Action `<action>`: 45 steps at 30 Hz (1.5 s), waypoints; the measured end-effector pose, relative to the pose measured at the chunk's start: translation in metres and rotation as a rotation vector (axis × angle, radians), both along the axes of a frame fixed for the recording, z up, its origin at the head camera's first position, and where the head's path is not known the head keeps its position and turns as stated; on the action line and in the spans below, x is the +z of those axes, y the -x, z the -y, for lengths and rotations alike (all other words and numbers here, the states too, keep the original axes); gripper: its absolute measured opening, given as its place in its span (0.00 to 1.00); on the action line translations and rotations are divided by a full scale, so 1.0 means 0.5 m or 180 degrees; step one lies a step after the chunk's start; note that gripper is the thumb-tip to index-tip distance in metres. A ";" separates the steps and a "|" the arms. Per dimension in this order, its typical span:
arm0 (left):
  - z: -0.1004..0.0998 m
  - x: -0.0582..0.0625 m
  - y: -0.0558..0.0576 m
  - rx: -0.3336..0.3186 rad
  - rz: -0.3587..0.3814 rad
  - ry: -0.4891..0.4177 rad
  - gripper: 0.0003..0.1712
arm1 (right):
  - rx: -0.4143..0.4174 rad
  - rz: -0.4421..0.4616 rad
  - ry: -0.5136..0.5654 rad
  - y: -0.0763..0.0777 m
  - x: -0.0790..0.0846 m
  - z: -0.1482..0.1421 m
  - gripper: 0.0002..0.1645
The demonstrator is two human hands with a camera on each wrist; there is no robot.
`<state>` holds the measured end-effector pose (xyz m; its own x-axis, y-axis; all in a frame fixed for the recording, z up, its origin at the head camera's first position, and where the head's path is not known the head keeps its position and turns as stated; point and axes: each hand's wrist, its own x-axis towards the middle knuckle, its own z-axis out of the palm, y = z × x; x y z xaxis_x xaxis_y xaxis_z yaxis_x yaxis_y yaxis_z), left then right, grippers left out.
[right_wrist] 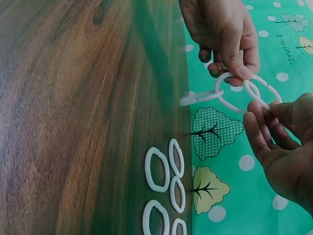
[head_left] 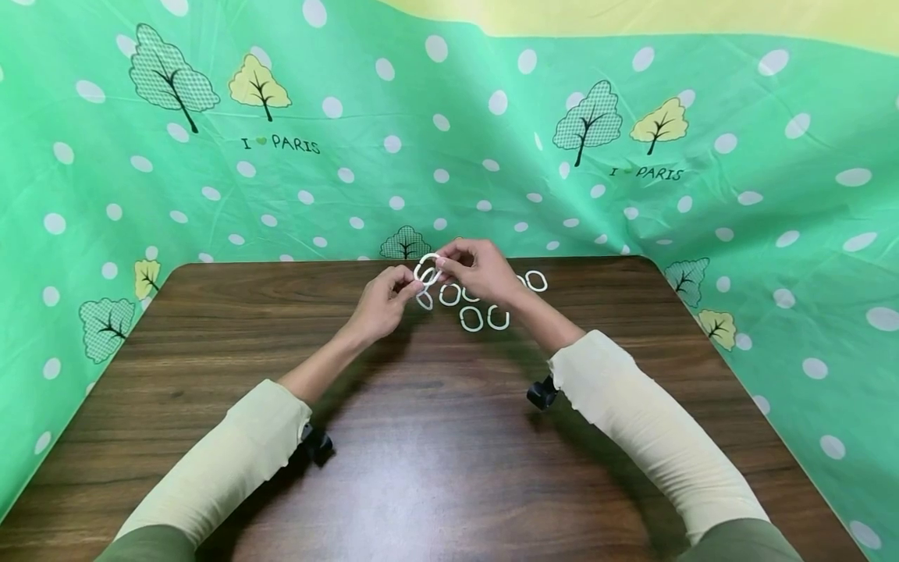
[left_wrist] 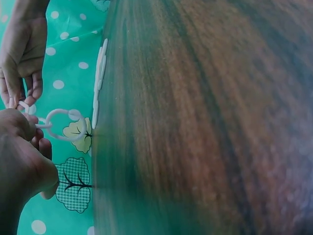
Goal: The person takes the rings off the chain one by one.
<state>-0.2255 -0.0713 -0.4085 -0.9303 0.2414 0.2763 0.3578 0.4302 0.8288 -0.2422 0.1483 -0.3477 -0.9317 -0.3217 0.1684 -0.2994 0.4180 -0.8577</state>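
Observation:
My left hand [head_left: 379, 306] pinches a white oval plastic ring [right_wrist: 216, 89] between thumb and fingertips, above the far part of the table. Hooked through that one is another white ring [left_wrist: 83, 128], which hangs below the fingers with a further link at its end. Close on the right, my right hand [head_left: 485, 269] pinches a white ring [right_wrist: 275, 91] with thumb and forefinger. The rings in the two hands overlap and cross in the right wrist view, fingertips nearly meeting. Parts of them are hidden behind the fingers.
Several loose white rings [head_left: 462, 319] lie flat on the dark wooden table [head_left: 421, 437], beneath and beside the right hand. A green dotted cloth [head_left: 449, 156] hangs right behind the table's far edge. Black wrist cameras [head_left: 541, 393] stick out below the sleeves.

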 end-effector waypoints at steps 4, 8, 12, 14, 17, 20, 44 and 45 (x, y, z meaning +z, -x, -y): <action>0.003 -0.007 0.001 -0.0059 -0.0017 -0.0113 0.09 | -0.0053 -0.0024 -0.0015 -0.001 0.005 -0.011 0.14; 0.010 -0.032 0.019 -0.0131 -0.0111 -0.0235 0.09 | -0.0087 -0.0005 0.0060 -0.001 0.008 -0.032 0.13; 0.009 -0.031 0.019 -0.0072 -0.0055 -0.0170 0.09 | -0.0118 0.0031 -0.0088 -0.004 0.007 -0.063 0.13; 0.004 -0.008 0.000 0.0003 0.0052 -0.0074 0.07 | -0.0131 0.0055 -0.0176 -0.005 0.002 -0.079 0.13; 0.002 -0.003 -0.004 0.0044 0.0119 -0.0060 0.08 | -0.0164 0.0123 -0.0251 -0.009 -0.007 -0.103 0.14; 0.001 0.000 -0.007 0.0064 0.0130 -0.0070 0.07 | -0.0194 0.0197 -0.0308 -0.013 -0.017 -0.127 0.14; 0.001 0.003 0.002 0.0024 0.0173 -0.0227 0.07 | -0.0367 0.0658 -0.1078 -0.019 -0.078 -0.288 0.16; 0.002 0.003 0.002 0.0023 0.0173 -0.0230 0.07 | -0.0375 0.0661 -0.1110 -0.016 -0.081 -0.290 0.16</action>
<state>-0.2263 -0.0722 -0.4068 -0.9460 0.2158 0.2417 0.3084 0.3710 0.8759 -0.2341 0.2932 -0.3881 -0.9683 -0.2154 -0.1268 -0.0679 0.7150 -0.6958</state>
